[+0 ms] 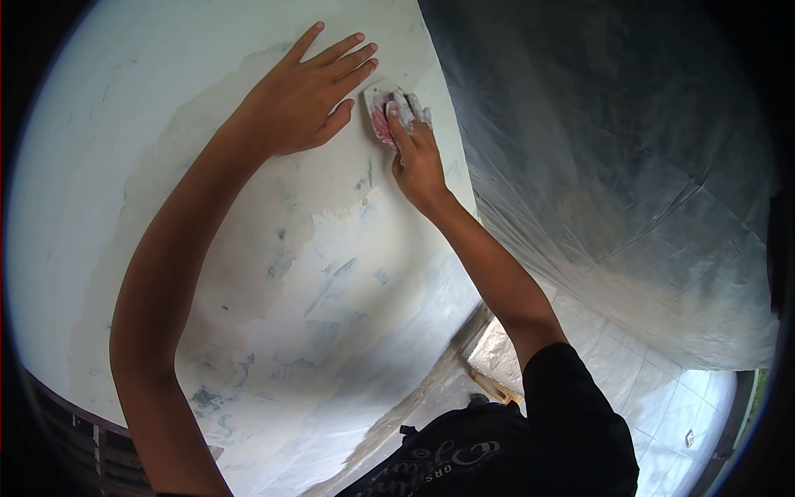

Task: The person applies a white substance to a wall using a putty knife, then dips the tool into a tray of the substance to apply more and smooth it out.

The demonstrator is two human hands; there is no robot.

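Note:
Patches of smooth pale filler and bluish-grey marks cover the white wall (339, 240) in front of me. My left hand (310, 103) lies against its upper part, fingers spread, holding nothing. Close to the wall's right edge, my right hand (418, 153) grips a red and white sanding block (381, 120) pressed to the surface. White dust or paste coats the fingers of this hand. Part of the block is hidden under them.
A translucent plastic sheet (613, 157) hangs just right of the wall's edge. Below it are pale floor tiles (662, 406) and a plastic-wrapped object (497, 356) near the wall's foot. Dark slats (74, 431) show at the lower left.

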